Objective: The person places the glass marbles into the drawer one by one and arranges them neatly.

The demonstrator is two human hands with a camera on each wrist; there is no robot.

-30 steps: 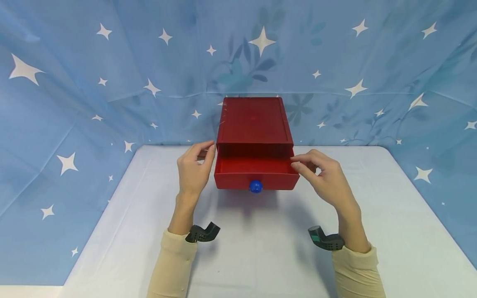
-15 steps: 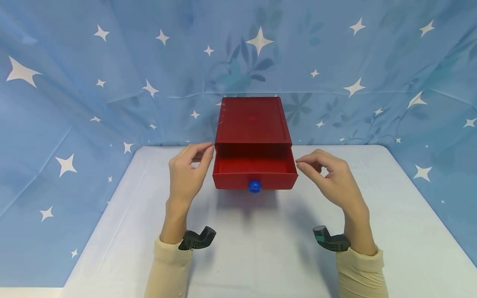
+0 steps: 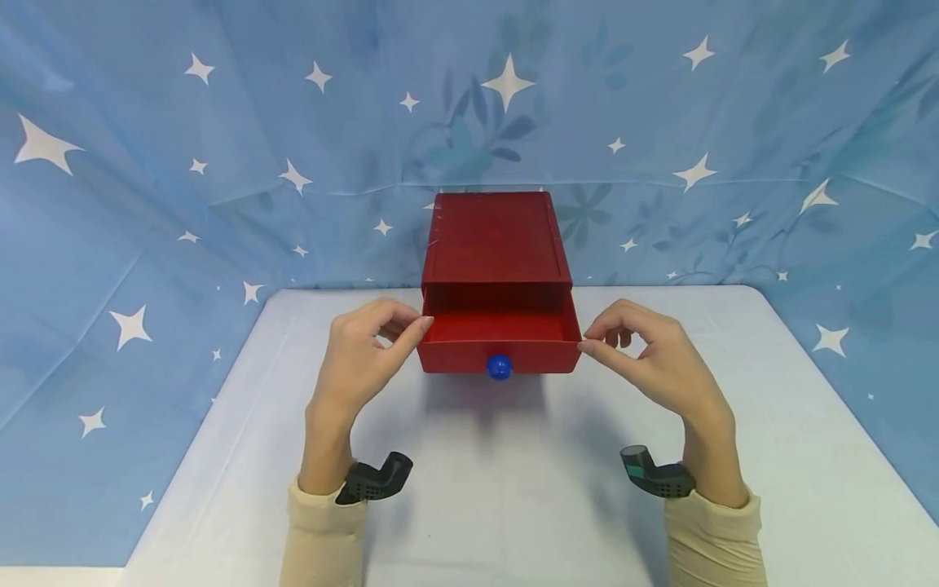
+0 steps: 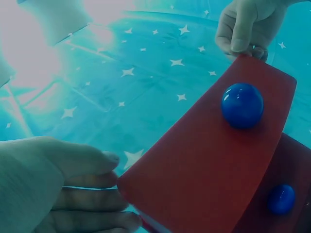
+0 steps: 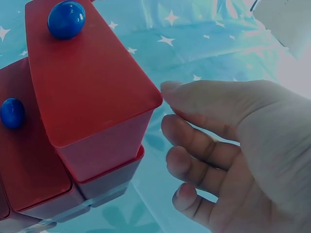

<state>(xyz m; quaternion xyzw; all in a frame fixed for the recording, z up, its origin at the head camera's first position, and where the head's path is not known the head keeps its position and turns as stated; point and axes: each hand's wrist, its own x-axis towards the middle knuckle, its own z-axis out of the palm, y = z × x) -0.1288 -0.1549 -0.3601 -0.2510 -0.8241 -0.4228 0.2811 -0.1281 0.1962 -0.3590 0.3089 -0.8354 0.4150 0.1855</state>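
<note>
A red cabinet stands with its top drawer pulled out, a round blue knob on the drawer's front. The inside of the drawer shows bare red. My left hand is at the drawer's left front corner, thumb over the rim in the head view and fingers extended beside the corner in the left wrist view. At the right front corner is my right hand. Its thumb tip meets the corner in the right wrist view, while the loosely bent fingers stay off the drawer.
Below the pulled-out drawer, a lower drawer with its own blue knob sits pushed in. The cabinet is on a white table before a blue curtain with white stars. Each wrist wears a black camera mount.
Both hands first drew outward from the drawer's sides, then came nearer and lower to its front corners. The drawer stays pulled out as before.
</note>
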